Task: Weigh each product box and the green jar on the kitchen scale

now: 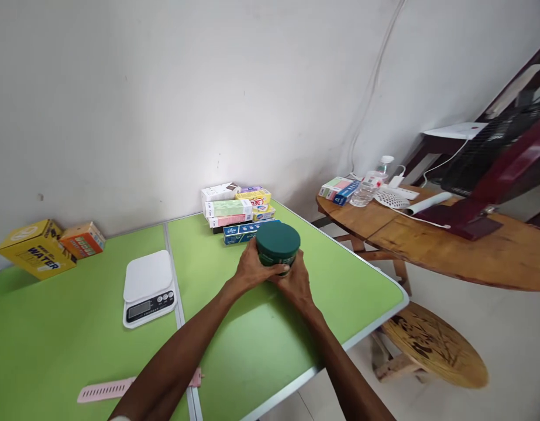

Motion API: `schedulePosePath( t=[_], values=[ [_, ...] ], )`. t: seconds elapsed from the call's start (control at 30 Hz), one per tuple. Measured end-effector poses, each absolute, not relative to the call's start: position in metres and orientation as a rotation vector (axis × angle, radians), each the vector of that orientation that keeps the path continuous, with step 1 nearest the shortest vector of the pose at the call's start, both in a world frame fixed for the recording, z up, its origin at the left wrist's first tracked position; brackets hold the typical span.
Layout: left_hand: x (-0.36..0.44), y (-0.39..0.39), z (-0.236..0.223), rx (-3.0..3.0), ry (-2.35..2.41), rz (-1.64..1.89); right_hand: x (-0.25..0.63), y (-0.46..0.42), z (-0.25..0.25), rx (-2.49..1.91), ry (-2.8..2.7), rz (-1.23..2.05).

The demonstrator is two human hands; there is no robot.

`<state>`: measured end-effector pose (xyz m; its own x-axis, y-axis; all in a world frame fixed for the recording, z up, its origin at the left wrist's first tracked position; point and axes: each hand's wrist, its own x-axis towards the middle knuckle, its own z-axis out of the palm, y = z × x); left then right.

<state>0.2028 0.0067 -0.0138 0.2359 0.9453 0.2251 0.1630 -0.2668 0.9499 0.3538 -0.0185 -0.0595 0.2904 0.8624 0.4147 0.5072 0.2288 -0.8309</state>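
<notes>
Matt plastic-looking canister lid (pixel 278 238), smooth plastic scale (pixel 148 275), glossy wooden side table (pixel 432 254), cardboard boxes (pixel 229 209)

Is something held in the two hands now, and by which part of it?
Yes: a round, dark-green tub, by its side wall beneath the flat green lid; left hand around its left, right hand at its lower right.

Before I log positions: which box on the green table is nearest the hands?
The long blue box, just behind the green tub. Stacked boxes sit farther back; the yellow WATER box and orange box, far left.
</notes>
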Motion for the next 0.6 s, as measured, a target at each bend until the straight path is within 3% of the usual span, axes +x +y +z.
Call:
schedulePosePath(
  t=[0.3, 0.6],
  values=[
    [0.251, 0.041, -0.012, 1.693, 1.119, 1.017, 0.397, 0.016, -0.056, -1.577, -1.252, 0.443],
    [0.195, 0.005, -0.009, 1.703, 1.051, 0.908, 0.4, 0.04, -0.051, -1.648, -1.244, 0.493]
  ],
)
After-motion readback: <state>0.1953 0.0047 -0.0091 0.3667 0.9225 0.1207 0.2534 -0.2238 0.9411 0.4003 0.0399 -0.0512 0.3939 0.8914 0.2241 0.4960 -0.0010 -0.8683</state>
